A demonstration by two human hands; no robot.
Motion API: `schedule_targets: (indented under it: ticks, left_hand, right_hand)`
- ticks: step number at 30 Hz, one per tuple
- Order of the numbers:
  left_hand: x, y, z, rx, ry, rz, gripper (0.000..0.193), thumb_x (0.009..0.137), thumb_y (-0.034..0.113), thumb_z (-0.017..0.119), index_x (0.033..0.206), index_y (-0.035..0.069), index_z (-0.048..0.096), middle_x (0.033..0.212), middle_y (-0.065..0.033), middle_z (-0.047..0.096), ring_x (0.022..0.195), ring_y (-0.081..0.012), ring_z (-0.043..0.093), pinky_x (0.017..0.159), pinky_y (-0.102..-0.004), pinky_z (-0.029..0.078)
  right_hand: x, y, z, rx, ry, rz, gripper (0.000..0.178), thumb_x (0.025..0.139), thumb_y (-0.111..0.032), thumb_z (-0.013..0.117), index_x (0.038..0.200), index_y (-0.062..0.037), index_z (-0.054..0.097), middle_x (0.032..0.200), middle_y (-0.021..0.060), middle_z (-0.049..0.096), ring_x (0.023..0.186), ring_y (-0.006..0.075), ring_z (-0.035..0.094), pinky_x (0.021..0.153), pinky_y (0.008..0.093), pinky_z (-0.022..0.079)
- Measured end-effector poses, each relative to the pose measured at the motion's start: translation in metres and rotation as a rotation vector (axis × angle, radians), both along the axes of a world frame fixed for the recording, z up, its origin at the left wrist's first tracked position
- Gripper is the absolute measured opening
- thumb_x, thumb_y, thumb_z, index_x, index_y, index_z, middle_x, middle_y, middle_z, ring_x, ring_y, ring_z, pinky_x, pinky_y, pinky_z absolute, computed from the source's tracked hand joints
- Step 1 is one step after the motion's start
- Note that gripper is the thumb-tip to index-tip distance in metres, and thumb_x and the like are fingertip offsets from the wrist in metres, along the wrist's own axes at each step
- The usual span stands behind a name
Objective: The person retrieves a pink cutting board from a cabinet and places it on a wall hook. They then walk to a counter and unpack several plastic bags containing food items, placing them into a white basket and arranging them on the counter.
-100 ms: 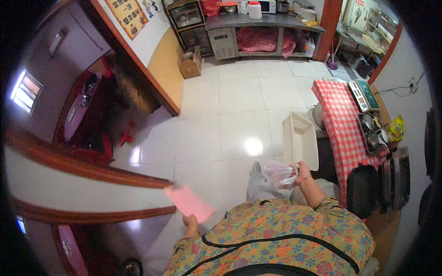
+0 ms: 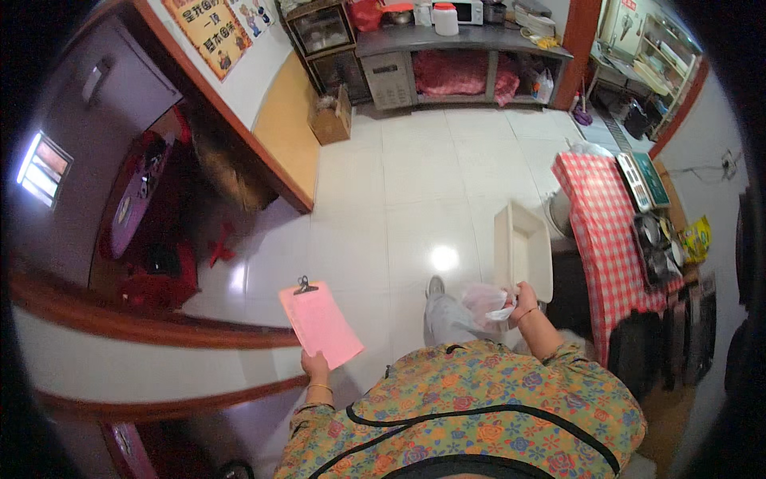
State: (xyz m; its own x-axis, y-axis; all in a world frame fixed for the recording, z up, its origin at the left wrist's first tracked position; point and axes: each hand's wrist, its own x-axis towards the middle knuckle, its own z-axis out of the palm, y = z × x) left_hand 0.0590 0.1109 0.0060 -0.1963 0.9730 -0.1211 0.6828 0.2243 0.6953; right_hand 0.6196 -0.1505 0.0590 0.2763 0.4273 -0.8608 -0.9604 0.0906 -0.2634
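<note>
My left hand [image 2: 316, 367] is closed on the lower edge of a pink pad of paper [image 2: 325, 321], held out over the floor. A black binder clip [image 2: 304, 286] grips the pad's top edge. My right hand [image 2: 524, 306] is closed round the near end of a long, deep cream plastic tub [image 2: 542, 267]. From the same hand hangs a thin, whitish plastic bag [image 2: 483, 301]; its contents cannot be made out. The inside of the tub shows no contents.
To the right stands a table with a red checked cloth [image 2: 594, 215], bearing a scale [image 2: 643, 180] and a dark tray [image 2: 656, 247]. Ahead are a metal counter [image 2: 463, 37] and a cardboard box [image 2: 331, 120]. On the left, a wood-trimmed partition [image 2: 159, 315] juts out. My foot [image 2: 436, 287] shows below.
My left hand has moved slightly left and up with the pink pad, which now shows sharply with its clip. A foot has come forward beneath me. The tub has shifted slightly in view.
</note>
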Motion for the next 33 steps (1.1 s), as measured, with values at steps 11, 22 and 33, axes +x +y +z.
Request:
schedule_targets:
  ticks: [11, 22, 33]
  left_hand:
    - [0.182, 0.221, -0.040, -0.254, 0.222, -0.082, 0.043, 0.081, 0.007, 0.067, 0.122, -0.001, 0.061, 0.111, -0.0231, 0.068, 0.100, -0.0408, 0.065, 0.090, -0.0476, 0.051]
    - [0.281, 0.547, -0.080, -0.511, 0.305, -0.110, 0.035, 0.081, 0.012, 0.068, 0.114, 0.001, 0.063, 0.100, -0.0191, 0.069, 0.088, -0.0389, 0.065, 0.083, -0.0481, 0.052]
    - [0.519, 1.149, -0.021, 0.180, 0.248, -0.303, 0.041, 0.081, 0.012, 0.067, 0.120, 0.000, 0.062, 0.098, -0.0239, 0.070, 0.089, -0.0412, 0.068, 0.081, -0.0473, 0.054]
  right_hand:
    - [0.196, 0.387, -0.040, -0.005, 0.018, 0.062, 0.032, 0.089, -0.034, 0.047, 0.090, -0.0036, 0.056, 0.074, 0.0102, 0.059, 0.049, 0.0186, 0.040, 0.042, 0.0318, 0.036]
    - [0.349, 0.701, -0.031, -0.264, -0.112, -0.116, 0.027, 0.088, -0.036, 0.050, 0.091, -0.0098, 0.054, 0.070, 0.0047, 0.051, 0.052, 0.0164, 0.040, 0.043, 0.0298, 0.034]
    - [0.467, 0.879, -0.125, -0.480, -0.056, -0.335, 0.017, 0.090, -0.027, 0.051, 0.089, -0.0109, 0.049, 0.081, 0.0074, 0.059, 0.057, 0.0197, 0.045, 0.048, 0.0330, 0.037]
